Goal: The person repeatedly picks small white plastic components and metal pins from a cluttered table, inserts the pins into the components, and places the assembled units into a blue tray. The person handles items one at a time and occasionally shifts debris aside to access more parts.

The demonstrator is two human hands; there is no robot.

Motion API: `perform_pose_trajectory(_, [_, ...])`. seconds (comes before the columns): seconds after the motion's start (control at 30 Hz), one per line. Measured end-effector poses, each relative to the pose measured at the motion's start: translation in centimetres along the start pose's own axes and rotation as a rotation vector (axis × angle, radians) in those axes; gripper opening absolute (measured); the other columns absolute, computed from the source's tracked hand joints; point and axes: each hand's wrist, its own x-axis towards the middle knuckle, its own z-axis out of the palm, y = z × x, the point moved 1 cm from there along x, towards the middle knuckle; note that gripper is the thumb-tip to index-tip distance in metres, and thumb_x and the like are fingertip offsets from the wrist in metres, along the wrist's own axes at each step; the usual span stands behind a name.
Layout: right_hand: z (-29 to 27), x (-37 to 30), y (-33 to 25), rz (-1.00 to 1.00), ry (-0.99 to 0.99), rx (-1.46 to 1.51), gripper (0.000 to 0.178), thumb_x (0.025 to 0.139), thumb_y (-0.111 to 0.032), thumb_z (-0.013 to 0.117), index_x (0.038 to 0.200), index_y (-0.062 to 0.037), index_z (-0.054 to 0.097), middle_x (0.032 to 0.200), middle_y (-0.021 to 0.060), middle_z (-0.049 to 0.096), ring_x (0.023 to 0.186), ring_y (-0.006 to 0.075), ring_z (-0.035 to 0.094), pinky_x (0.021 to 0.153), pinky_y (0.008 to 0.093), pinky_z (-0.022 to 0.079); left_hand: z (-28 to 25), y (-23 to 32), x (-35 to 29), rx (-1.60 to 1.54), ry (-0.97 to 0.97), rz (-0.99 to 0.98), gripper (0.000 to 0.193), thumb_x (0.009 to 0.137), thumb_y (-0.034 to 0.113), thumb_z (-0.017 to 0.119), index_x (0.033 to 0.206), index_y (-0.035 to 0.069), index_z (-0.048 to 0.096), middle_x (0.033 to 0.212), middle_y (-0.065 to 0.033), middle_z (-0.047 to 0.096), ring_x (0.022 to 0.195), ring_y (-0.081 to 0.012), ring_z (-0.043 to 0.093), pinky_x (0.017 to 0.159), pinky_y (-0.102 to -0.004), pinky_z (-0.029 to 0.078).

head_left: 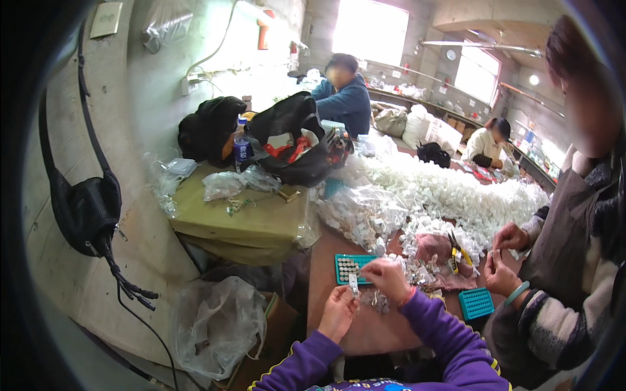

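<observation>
My left hand [337, 315] pinches a small white and silver strip-like piece [353, 283], held upright over the near edge of the table. Just beyond it lies a teal tray [338, 276] with rows of round whitish pieces in its pockets. My right hand [389, 280] is at the tray's right side, thumb and fingers closed together close to the strip's upper end. What those fingertips hold, if anything, is too small to tell. Small clear and silvery bits [377, 301] lie under my right wrist.
A large heap of white pieces [450, 189] covers the table beyond. Yellow-handled pliers [455, 254] rest on a pink cloth [433, 247]. At right a co-worker's hands [502, 270] work near a second teal tray [476, 303]. Bags crowd the olive-covered surface [241, 221] at left.
</observation>
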Motion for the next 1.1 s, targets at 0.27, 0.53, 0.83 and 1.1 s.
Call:
perform_pose_trajectory(0.27, [-0.1,-3.1,-2.9,-0.026,-0.032,0.01,0.01,0.08,-0.013,0.071,0.084,-0.0057,0.066,0.079,0.0095,0.063,0.067,0.0264,0.065,0.058,0.0338,0.052,0.3,-0.4,-0.3,0.171,-0.03,-0.028,0.01,0.096,0.012,0.057,0.104,0.008,0.053,0.091,-0.003,0.061,0.075,-0.0126,0.061,0.063,-0.0257,0.051])
perform_pose_trajectory(0.53, [-0.6,-3.5,-1.6,0.035,-0.142,0.035,0.012,0.078,-0.015,0.072,0.085,-0.0055,0.069,0.081,0.0091,0.063,0.07,0.0258,0.065,0.063,0.0327,0.053,0.6,-0.3,-0.7,0.306,-0.029,-0.024,0.009,0.095,0.012,0.059,0.102,0.006,0.054,0.09,-0.0042,0.063,0.072,-0.0123,0.062,0.061,-0.0255,0.051])
perform_pose_trajectory(0.83, [0.9,-4.4,-4.5,-0.102,0.067,-0.04,0.02,0.076,-0.008,0.069,0.096,-0.0072,0.069,0.089,0.009,0.065,0.07,0.027,0.066,0.061,0.0339,0.054,0.4,-0.1,-0.4,-0.024,-0.016,-0.007,0.008,0.096,0.012,0.058,0.101,0.006,0.055,0.089,-0.0055,0.063,0.069,-0.0118,0.061,0.06,-0.0237,0.051])
perform_pose_trajectory(1.1, [1.2,-5.3,-5.4,-0.065,0.125,-0.046,0.024,0.08,-0.006,0.066,0.103,-0.0055,0.068,0.092,0.0104,0.065,0.074,0.0257,0.067,0.064,0.0312,0.054,-0.1,-0.4,-0.2,0.007,-0.03,-0.019,0.009,0.095,0.013,0.058,0.101,0.006,0.055,0.091,-0.0053,0.064,0.071,-0.0126,0.063,0.062,-0.0219,0.052])
